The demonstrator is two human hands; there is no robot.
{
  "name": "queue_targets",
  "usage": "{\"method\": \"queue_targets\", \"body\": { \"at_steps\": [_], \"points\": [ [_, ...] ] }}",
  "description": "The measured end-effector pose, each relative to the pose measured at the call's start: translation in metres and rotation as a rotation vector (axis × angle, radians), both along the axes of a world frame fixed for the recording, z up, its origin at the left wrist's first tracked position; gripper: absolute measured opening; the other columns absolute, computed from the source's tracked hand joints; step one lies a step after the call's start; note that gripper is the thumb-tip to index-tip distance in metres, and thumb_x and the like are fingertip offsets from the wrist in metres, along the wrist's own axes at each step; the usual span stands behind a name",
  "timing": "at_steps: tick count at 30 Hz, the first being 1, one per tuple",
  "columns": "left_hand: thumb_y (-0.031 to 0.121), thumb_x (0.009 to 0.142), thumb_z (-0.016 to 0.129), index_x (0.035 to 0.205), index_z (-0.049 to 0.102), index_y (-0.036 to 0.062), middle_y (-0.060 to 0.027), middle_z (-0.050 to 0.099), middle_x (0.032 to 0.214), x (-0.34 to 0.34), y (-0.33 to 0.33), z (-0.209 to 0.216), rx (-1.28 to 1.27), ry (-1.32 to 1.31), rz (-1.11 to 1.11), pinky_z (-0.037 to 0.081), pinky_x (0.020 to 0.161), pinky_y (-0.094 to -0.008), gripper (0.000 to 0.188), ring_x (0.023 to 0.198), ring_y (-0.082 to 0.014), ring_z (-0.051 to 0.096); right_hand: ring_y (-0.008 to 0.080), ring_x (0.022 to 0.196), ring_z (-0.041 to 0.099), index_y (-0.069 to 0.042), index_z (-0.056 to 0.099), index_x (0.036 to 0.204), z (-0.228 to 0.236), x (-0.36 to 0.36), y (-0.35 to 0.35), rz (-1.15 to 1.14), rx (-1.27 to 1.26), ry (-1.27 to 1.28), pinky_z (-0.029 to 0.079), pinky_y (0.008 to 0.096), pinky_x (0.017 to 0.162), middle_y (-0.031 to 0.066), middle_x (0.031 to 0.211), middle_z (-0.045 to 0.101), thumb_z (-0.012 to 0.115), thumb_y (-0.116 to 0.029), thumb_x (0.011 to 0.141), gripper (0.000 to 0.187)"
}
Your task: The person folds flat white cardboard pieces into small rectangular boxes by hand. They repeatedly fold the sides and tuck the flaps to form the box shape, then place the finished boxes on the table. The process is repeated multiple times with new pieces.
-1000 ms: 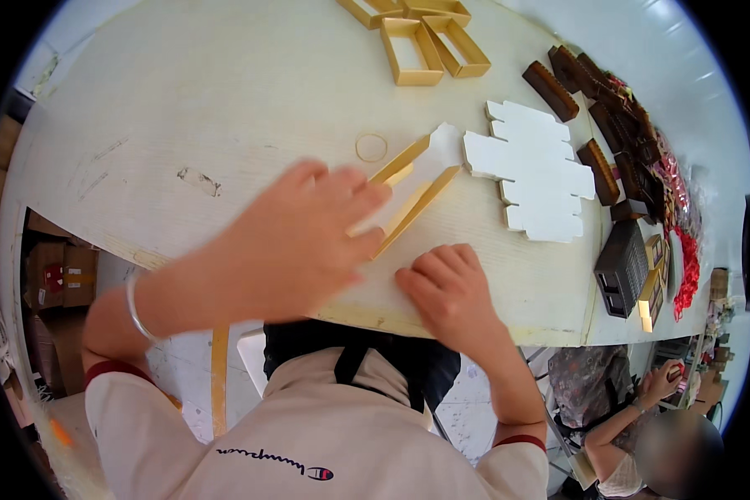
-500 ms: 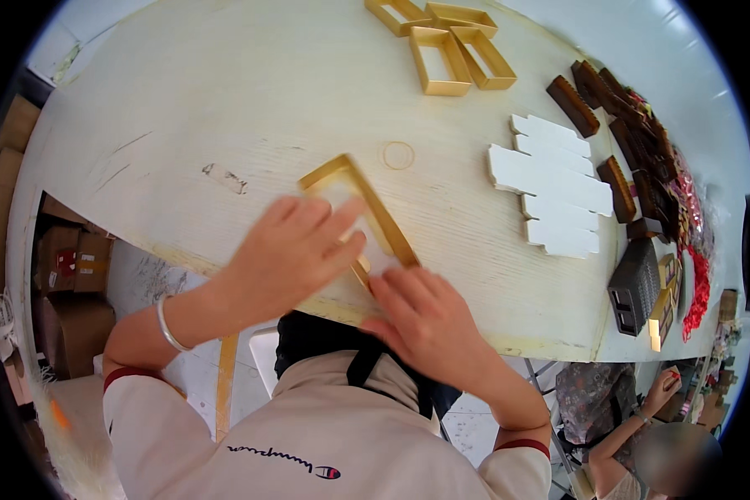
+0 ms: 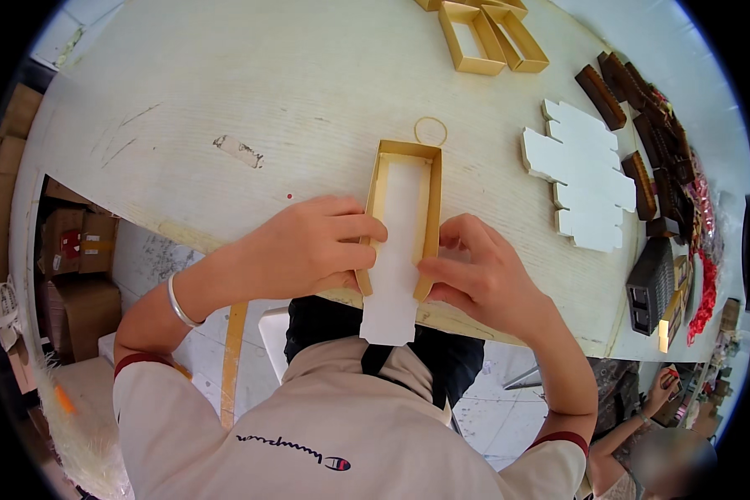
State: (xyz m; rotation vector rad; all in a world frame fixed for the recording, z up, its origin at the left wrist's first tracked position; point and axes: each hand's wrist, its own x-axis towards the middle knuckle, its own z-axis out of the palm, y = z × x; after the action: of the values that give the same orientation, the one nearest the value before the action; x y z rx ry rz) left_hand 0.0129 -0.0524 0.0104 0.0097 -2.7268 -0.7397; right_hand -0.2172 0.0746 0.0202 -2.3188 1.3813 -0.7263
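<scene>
A long gold card box [image 3: 434, 196], partly folded, lies at the table's near edge with its far end and both long sides standing up. Its white inside faces up, and an unfolded white end flap [image 3: 389, 323] sticks out over the edge toward me. My left hand [image 3: 312, 246] grips the left side wall, fingers over its top. On the opposite wall, my right hand [image 3: 493, 275] pinches the near part between thumb and fingers. A thin rubber band [image 3: 446, 132] rests just beyond the far end.
Several folded gold boxes [image 3: 521, 40] stand at the far edge. To the right lies a stack of flat white card blanks [image 3: 583, 179]. Brown ridged pieces [image 3: 600, 96], a dark grey plastic box [image 3: 652, 283] and red shredded material [image 3: 705, 292] line the right edge. Another person's hand [image 3: 665, 385] shows at lower right.
The box has turned from slanted to nearly straight toward me, and its near flap now extends over the edge. My left hand has moved from above the box onto its left wall.
</scene>
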Motion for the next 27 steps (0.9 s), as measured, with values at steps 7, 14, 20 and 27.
{"method": "queue_targets", "body": {
  "at_steps": [7, 14, 20, 27],
  "points": [
    [0.005, 0.07, 0.074, 0.076, 0.059, 0.0074, -0.0046, 0.06, 0.097, -0.012, 0.018, -0.008, 0.155, 0.072, 0.151, 0.044, 0.067, -0.0328, 0.016, 0.078, -0.0244, 0.049, 0.0265, 0.076, 0.049, -0.006, 0.061, 0.081, -0.02, 0.024, 0.003, -0.17, -0.039, -0.155, 0.044, 0.0357, 0.064, 0.011, 0.085, 0.044, 0.076, -0.006, 0.068, 0.021],
    [0.002, 0.071, 0.071, 0.083, 0.066, 0.0088, -0.0044, 0.057, 0.092, -0.014, 0.035, -0.006, 0.138, 0.054, 0.294, 0.042, 0.068, -0.0329, 0.015, 0.076, -0.0231, 0.048, 0.0258, 0.074, 0.048, -0.005, 0.057, 0.08, -0.013, 0.029, 0.006, -0.195, -0.006, -0.04, 0.04, 0.0364, 0.064, 0.0097, 0.083, 0.044, 0.074, -0.007, 0.073, 0.018],
    [0.005, 0.074, 0.068, 0.084, 0.07, 0.013, -0.0016, 0.052, 0.089, -0.012, 0.038, -0.01, 0.177, 0.066, 0.3, 0.042, 0.074, -0.0336, 0.013, 0.08, -0.0212, 0.049, 0.0259, 0.078, 0.053, -0.006, 0.061, 0.096, -0.008, 0.024, 0.013, -0.208, -0.016, -0.025, 0.042, 0.0362, 0.068, 0.0107, 0.089, 0.05, 0.075, -0.016, 0.075, 0.027],
    [0.005, 0.073, 0.071, 0.086, 0.071, 0.013, -0.002, 0.052, 0.088, -0.011, 0.036, -0.01, 0.183, 0.078, 0.273, 0.042, 0.07, -0.0319, 0.016, 0.078, -0.0213, 0.048, 0.0281, 0.105, 0.059, -0.006, 0.063, 0.111, -0.016, 0.03, 0.062, -0.127, -0.316, 0.405, 0.049, 0.0393, 0.085, 0.0158, 0.115, 0.058, 0.064, -0.018, 0.084, 0.029]
  ]
}}
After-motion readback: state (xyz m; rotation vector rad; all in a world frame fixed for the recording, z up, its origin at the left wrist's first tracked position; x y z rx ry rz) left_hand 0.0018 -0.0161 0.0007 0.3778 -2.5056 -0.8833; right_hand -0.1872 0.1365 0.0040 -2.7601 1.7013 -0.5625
